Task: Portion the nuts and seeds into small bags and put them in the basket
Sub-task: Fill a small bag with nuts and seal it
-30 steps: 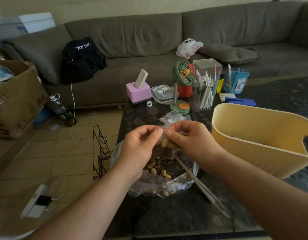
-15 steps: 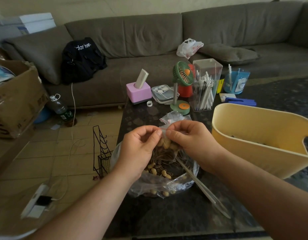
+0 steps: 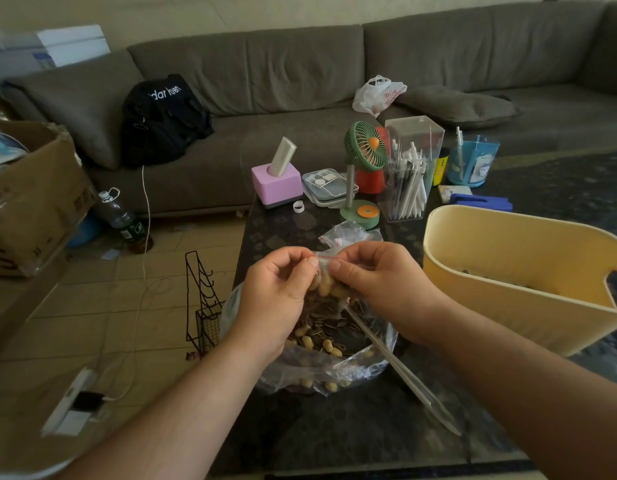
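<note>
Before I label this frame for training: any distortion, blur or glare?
Head view: wide-angle bending curves the sofa and basket; centre sharp, both hands crisp on the small bag; corners soften; light glints on the big bag.

One head-worn camera looks forward and down, close over the dark table [image 3: 335,427], toward the sofa [image 3: 300,71] beyond.

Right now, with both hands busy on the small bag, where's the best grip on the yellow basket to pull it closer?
Probably the oval handle cutout in the yellow basket's near right end wall. Come from above with the right hand and hook fingers through it; the walls are smooth, tall and broad, so the cutout or the open top rim looks like the only sure hold.
</note>
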Available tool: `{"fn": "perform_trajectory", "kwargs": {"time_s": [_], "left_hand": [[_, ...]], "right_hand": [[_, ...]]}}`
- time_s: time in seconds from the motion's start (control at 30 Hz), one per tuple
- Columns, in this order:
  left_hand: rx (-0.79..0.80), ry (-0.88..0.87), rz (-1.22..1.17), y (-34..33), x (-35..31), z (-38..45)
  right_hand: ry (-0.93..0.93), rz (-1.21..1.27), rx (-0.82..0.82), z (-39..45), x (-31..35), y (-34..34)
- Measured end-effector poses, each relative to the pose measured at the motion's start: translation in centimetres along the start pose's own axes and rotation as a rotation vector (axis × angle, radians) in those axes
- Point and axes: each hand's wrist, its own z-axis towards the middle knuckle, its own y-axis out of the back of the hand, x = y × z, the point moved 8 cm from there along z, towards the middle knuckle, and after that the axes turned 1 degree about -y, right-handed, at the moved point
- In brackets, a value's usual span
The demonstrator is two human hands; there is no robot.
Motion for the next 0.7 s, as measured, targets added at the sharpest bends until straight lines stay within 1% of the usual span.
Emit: {"fn": "perform_trajectory", "kwargs": {"time_s": [0.07,0.17,0.23,0.37,0.5,0.6,0.7], "left_hand": [[0.017,0.040,-0.006,-0.1,0.3,0.0],[0.075,0.108,-0.087,-0.7,0.7,-0.3],[0.089,0.087,-0.084,-0.8,0.7,-0.4],[0.075,0.055,-0.054,-0.6,0.6,-0.1],[0.058,0.051,-0.045,-0.2,0.7,0.2],[0.050,0.098,-0.053,-0.2,1.1,0.2],[0.028,0.148,-0.094,-0.1,1.5,0.1]], "right_hand": [[-0.004,-0.019,-0.005,0.0,-0.1,0.1],[-0.022,0.032,-0.005,0.0,-0.1,0.1],[-0.031,0.072,-0.015,-0.2,0.1,0.2],[-0.074,0.086,-0.049,0.1,-0.4,0.6],[-0.084,-0.001,-0.071,0.4,-0.8,1.2],[-0.080,-0.037,-0.080,0.4,-1.0,1.2],[-0.085,-0.023,-0.092,0.6,-1.3,1.3]]}}
